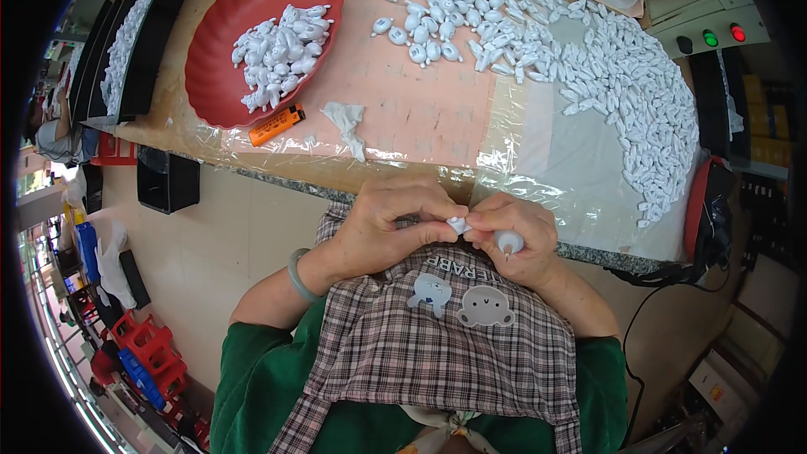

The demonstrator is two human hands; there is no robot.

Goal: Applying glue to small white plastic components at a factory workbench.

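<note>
Close to the table's front edge, my left hand [395,217] pinches a small white plastic piece [458,224] between thumb and forefinger. My right hand [523,231] meets it from the other side, its thumb and forefinger against the same piece. Tucked in the right palm is a small whitish bottle with a thin needle-like tip [508,242], pointing down toward my apron. Fingers partly cover the white piece, so its full shape is hidden.
A red scalloped bowl [210,50] holds a heap of white parts. Beside it lie an orange lighter [277,124] and a crumpled tissue [346,126]. Round white parts [437,13] and many slender ones [635,76] spread over the table's back and right. A black bin [168,181] stands below.
</note>
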